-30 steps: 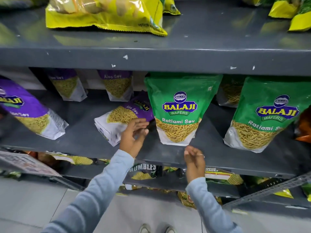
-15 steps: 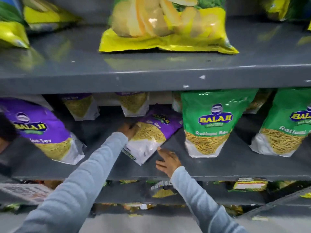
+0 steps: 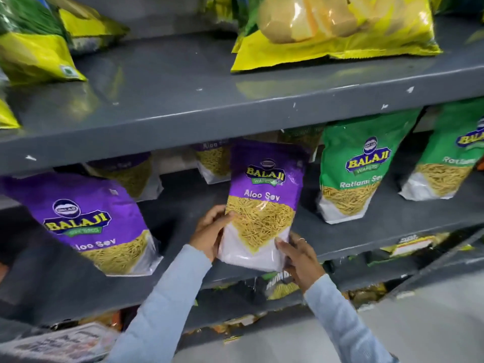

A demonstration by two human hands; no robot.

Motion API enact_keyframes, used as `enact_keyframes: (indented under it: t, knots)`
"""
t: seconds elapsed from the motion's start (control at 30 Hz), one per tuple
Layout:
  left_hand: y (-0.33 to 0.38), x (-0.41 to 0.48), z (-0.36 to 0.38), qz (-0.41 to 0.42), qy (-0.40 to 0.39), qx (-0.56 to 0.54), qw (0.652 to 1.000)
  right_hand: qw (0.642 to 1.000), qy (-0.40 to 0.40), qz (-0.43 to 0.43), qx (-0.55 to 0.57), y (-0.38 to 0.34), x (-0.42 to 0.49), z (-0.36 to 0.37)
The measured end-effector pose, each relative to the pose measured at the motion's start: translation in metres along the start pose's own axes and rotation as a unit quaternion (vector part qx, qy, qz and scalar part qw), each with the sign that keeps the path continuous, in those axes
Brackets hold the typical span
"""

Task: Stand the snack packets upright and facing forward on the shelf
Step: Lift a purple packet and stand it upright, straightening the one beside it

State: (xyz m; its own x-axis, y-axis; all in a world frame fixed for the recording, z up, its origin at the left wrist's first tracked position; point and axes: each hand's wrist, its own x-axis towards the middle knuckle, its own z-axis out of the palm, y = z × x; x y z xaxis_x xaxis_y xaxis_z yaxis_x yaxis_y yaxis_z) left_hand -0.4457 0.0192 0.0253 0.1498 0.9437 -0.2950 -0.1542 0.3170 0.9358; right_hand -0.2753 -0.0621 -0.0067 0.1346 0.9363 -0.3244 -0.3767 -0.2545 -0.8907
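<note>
A purple Aloo Sev packet (image 3: 264, 205) is held up at the front of the middle shelf (image 3: 392, 226), with its front turned this way and its top under the shelf above. It stands almost straight, and its white bottom sits at the shelf's front edge. The left hand (image 3: 212, 231) is pressed on the packet's left side, with the thumb laid on the front. The right hand (image 3: 298, 254) is closed on the bottom right corner, and a ring is seen on one finger. Both arms are covered by light blue sleeves (image 3: 167, 297). To the left, a bigger purple packet (image 3: 86, 221) is seen leaning over to one side. More purple packets (image 3: 131, 174) are kept at the back, partly hidden. To the right, a green Ratlami Sev packet (image 3: 353, 174) is stood up and faced forward, and another green packet (image 3: 450, 158) is cut off by the picture's edge. On the top shelf (image 3: 183, 82), a yellow chips bag (image 3: 335, 30) is laid flat, and other yellow and green bags (image 3: 34, 45) are found at the left. Below, more snacks are seen, but they are too blurred to tell.
</note>
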Motion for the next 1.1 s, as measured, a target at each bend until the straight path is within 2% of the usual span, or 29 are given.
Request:
enact_keyframes:
  t: [0.13, 0.3, 0.47, 0.7, 0.97, 1.1]
  knots:
    - [0.002, -0.05, -0.015, 0.007, -0.06, -0.036, 0.998, 1.0, -0.029, -0.004, -0.003, -0.004, -0.026, -0.007]
    - [-0.01, -0.108, -0.03, -0.017, -0.037, -0.087, 0.995, 0.994, -0.102, -0.013, 0.028, -0.01, -0.067, -0.011]
    - [-0.019, -0.143, -0.034, -0.067, -0.063, -0.095, 0.991, 0.995, -0.096, -0.004, 0.021, -0.006, -0.099, -0.017]
    - [-0.023, -0.159, -0.026, -0.067, -0.062, -0.124, 0.988, 0.995, -0.103, -0.012, 0.011, -0.01, -0.107, -0.02]
    - [-0.016, -0.148, -0.021, -0.02, -0.066, -0.069, 0.995, 0.992, -0.117, -0.042, -0.002, -0.019, -0.092, -0.023]
    - [-0.012, -0.125, -0.024, 0.055, -0.064, 0.006, 0.996, 0.988, -0.113, -0.085, -0.069, -0.029, -0.063, -0.022]
